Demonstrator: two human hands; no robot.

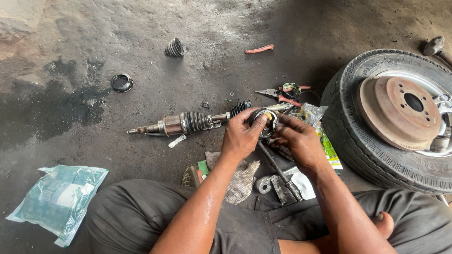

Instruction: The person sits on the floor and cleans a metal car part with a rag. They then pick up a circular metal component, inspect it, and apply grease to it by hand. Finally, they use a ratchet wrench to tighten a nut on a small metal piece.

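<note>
Left hand (241, 136), right hand (299, 140): fingers gripping round greasy steel joint (264, 121); ribbed rubber boot axle (193, 122) beside.

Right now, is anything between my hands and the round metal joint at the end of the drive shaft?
Nothing visible: the left hand and right hand both grip the round metal joint directly.

A car-repair workshop: oil-stained concrete floor (94, 56), a drive shaft (188, 122) left of the hands, a tyre (348, 117) with a rusty brake drum (393, 113) to their right, pliers (278, 95) just beyond, and a loose rubber boot (174, 47) farther off.
</note>
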